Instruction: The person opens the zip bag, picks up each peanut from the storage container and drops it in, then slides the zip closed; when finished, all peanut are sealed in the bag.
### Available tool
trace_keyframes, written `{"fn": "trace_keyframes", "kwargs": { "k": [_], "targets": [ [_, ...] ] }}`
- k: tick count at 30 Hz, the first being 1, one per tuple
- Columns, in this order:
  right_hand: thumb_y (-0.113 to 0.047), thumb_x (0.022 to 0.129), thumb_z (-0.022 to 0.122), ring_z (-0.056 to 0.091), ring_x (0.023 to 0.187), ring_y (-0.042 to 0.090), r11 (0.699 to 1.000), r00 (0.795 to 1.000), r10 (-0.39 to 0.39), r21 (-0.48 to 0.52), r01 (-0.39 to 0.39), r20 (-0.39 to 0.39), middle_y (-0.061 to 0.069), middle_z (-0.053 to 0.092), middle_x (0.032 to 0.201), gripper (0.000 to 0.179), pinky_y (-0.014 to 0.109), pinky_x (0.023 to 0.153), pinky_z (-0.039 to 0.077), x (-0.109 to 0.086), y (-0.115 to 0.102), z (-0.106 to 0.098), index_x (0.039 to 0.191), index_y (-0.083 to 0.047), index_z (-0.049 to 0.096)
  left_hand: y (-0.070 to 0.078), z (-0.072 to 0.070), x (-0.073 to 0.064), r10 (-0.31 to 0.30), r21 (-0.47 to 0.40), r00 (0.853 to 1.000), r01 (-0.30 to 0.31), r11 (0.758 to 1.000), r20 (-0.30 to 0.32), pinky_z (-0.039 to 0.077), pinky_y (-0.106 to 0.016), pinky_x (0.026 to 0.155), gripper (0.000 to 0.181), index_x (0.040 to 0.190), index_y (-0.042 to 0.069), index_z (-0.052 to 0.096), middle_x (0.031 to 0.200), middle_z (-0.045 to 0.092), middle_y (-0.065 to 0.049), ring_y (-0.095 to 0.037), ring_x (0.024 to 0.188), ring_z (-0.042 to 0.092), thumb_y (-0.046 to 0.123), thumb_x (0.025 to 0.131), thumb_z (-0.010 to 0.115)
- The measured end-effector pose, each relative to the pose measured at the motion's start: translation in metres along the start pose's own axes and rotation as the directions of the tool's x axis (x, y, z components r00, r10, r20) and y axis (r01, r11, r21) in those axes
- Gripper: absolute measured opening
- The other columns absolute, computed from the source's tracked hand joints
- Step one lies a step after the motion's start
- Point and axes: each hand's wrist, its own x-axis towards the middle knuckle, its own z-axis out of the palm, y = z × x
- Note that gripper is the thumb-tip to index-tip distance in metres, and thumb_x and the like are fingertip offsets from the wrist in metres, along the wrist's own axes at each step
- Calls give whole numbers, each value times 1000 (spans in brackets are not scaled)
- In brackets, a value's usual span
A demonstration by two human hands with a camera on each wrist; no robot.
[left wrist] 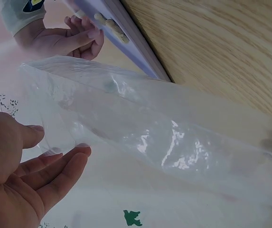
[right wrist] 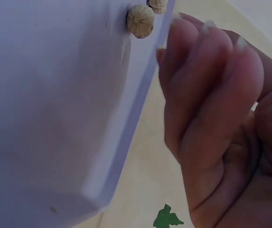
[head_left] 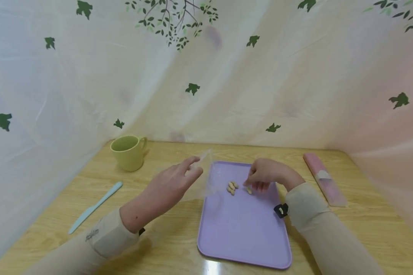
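So the left hand [head_left: 165, 186] had hold of a clear plastic bag [left wrist: 140, 128] by its edge, thumb and fingers a fair bit apart with the film at their tips. The bag stuck out sideways, and in the head view it overlapped the left edge of the purple tray [head_left: 242, 236]. Over on the other side, the right hand [head_left: 268, 172] was down at the far half of that tray, fingers curled in, one peanut [head_left: 249, 190] right by the fingertips. Honestly couldn't tell if that grip had actually pinched it or was just next to it. A little cluster of peanuts [head_left: 232, 187] lay on the tray just left of that hand.

As for the rest of the worktop [head_left: 172, 236], a yellow-green mug [head_left: 128, 154] stood at the back left, a pale blue knife [head_left: 94, 207] lay in front of it, and a pink case [head_left: 327, 185] sat right of the tray.
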Motion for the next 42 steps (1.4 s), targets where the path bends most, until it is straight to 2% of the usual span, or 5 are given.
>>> {"fn": "trace_keyframes", "kwargs": {
  "k": [8, 17, 26, 33, 42],
  "targets": [
    [-21, 95, 79, 65, 56, 9, 997, 998, 48, -57, -46, 35, 2, 73, 69, 19, 23, 56, 57, 4, 0, 6, 83, -6, 75, 1, 1, 0, 4, 13, 1000, -4, 1000, -22, 60, -34, 58, 30, 120, 8, 61, 134, 68, -18, -26, 76, 75, -8, 95, 70],
    [-19, 95, 79, 65, 56, 10, 998, 997, 56, -36, -54, 52, 2, 72, 69, 19, 23, 57, 57, 4, -2, 10, 83, -6, 74, 3, 1, 0, 0, 9, 1000, 0, 1000, -8, 61, -35, 60, 28, 119, 8, 61, 134, 68, -19, -26, 77, 75, -7, 97, 68],
    [-19, 95, 79, 65, 57, 10, 999, 998, 39, -26, -38, 52, 3, 72, 70, 19, 23, 57, 57, 3, -3, 11, 83, -6, 73, 3, 1, 0, 5, 13, 1000, -5, 1000, -21, 60, -35, 59, 29, 119, 7, 61, 134, 68, -19, -26, 73, 74, -8, 95, 70],
    [-22, 96, 77, 67, 61, 13, 1000, 1000, -4, -27, 5, 23, 4, 74, 74, 20, 27, 60, 60, -5, -10, 5, 85, -6, 74, 3, 1, 2, 3, 18, 1000, -4, 1000, 14, 61, -35, 61, 29, 120, 8, 60, 135, 68, -19, -26, 71, 73, -7, 97, 68],
    [-27, 101, 73, 72, 64, 16, 986, 987, -155, 63, 157, -37, 6, 76, 82, 23, 33, 66, 65, -22, -33, -3, 97, -4, 75, 5, 0, 4, 6, 34, 1000, -6, 999, 19, 59, -34, 57, 26, 118, 8, 59, 135, 68, -18, -25, 65, 68, -7, 98, 67]
  ]
}}
